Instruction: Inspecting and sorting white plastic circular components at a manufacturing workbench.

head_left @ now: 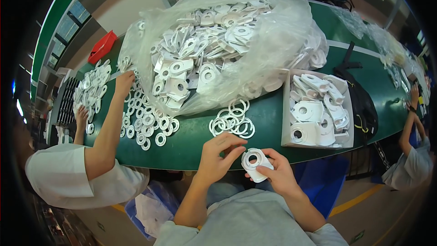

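Observation:
My right hand (280, 171) grips a white plastic part (261, 176) with a rounded plate shape and a ring-shaped seat around a round hole. Its thumb presses on the lower face while the fingers wrap behind. Close by the part's upper left rim is my left hand (217, 157), its thumb and forefinger curved and slightly apart. I see nothing between those fingertips. Just beyond my hands, a small pile of thin white rings (233, 119) lies on the green table (191, 148).
A large clear plastic bag (277, 32) full of white parts fills the table's middle. At right stands an open box (286, 130) of similar parts, beside a black bag (364, 105). White washers (148, 120) lie near a co-worker's arm (107, 132) at left. A red tray (102, 47) sits farther back.

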A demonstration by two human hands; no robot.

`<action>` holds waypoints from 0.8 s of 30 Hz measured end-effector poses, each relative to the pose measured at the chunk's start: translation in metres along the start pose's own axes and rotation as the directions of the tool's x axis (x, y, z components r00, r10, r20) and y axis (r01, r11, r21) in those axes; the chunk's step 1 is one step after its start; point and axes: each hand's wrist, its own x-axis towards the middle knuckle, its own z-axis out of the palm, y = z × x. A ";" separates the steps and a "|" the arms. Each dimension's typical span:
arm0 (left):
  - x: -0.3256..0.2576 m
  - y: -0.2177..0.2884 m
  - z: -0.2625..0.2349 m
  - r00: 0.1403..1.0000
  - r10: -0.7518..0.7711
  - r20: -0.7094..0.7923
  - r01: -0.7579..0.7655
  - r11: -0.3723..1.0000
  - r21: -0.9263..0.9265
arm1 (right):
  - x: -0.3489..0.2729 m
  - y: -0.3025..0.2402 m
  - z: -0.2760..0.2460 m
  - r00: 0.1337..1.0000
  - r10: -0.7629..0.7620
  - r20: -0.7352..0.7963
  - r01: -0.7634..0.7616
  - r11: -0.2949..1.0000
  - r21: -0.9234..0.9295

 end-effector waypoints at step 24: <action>-0.045 -0.005 0.035 0.944 -0.294 -0.151 0.226 0.906 -0.357 | -0.001 0.008 0.014 0.982 -0.190 -0.023 0.186 0.976 -0.114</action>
